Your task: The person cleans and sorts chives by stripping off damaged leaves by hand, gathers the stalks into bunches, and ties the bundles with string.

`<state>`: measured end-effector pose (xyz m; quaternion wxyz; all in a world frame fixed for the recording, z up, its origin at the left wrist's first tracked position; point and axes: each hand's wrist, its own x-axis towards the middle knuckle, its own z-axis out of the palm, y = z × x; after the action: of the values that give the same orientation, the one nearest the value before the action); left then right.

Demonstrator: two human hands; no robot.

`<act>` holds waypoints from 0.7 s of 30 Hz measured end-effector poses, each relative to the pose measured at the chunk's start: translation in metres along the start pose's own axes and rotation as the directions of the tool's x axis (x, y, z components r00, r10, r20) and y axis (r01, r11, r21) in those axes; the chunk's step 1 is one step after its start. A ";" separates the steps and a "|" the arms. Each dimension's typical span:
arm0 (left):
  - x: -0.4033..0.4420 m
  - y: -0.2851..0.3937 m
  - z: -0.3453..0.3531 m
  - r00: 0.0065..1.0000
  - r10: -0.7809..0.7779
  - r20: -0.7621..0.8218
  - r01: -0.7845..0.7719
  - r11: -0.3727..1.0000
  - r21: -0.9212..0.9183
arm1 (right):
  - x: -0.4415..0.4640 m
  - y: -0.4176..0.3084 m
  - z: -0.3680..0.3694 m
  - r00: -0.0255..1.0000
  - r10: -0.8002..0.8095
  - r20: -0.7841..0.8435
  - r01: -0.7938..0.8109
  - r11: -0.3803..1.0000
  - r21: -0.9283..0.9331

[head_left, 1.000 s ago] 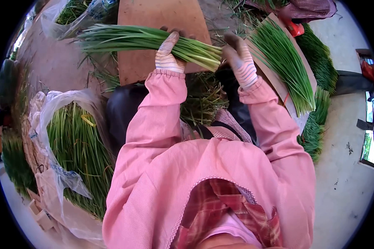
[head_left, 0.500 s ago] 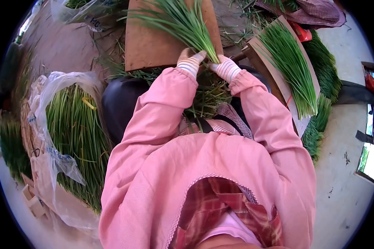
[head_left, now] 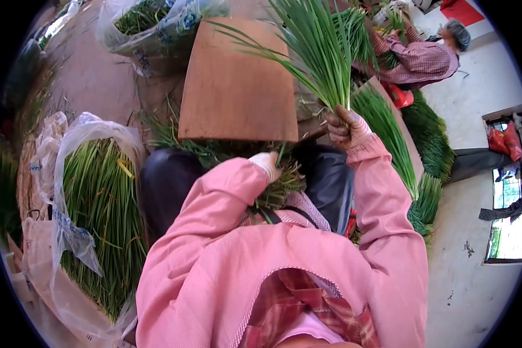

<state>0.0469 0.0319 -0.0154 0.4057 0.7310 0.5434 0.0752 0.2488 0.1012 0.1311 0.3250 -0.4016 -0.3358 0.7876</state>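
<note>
Head view: the green bunch (head_left: 319,64) has been moved. Half a second ago, its pale ends were touched by both hands near the front edge of the board. Now it is held by one hand only, and it has been lifted off to the right.
Right hand (head_left: 347,124): closed tight around the pale ends of the bunch. The leaves are held pointing up and away, and they are fanned out a bit at the top.
Left hand (head_left: 267,164): taken off the bunch and put down low by the loose stalks (head_left: 275,194) in the lap. The fingers are partly hidden, so it cannot be told if anything is held.
Work: it seems the bunch is kept safe by one hand, so the other is freed.
Bunch place: right in the right hand, well apart from the left one. Its leaves are spread beside the brown board (head_left: 238,84), and a few thin ones are hung over it.
Leaf pile (head_left: 383,130): laid just beside the right hand, on its outer side.
</note>
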 end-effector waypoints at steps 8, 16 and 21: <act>-0.005 0.043 -0.017 0.899 0.428 -0.094 -0.126 0.048 -0.991 | 0.031 0.021 0.030 0.948 -0.313 -0.056 0.114 0.497 -0.860; -0.017 0.054 -0.013 0.990 -0.104 -0.092 -0.139 -0.705 -0.695 | -0.066 0.091 0.054 0.978 -0.209 0.000 -0.034 -0.157 -0.987; -0.027 0.077 -0.001 0.992 -0.064 -0.106 -0.119 -0.744 -0.657 | -0.135 0.110 0.034 0.940 -0.340 0.022 0.032 0.023 -0.999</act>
<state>0.0915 0.0029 0.0462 0.7963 -0.1024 0.1143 0.5851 0.2565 -0.0753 0.1152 0.0954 -0.5511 -0.7941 0.2379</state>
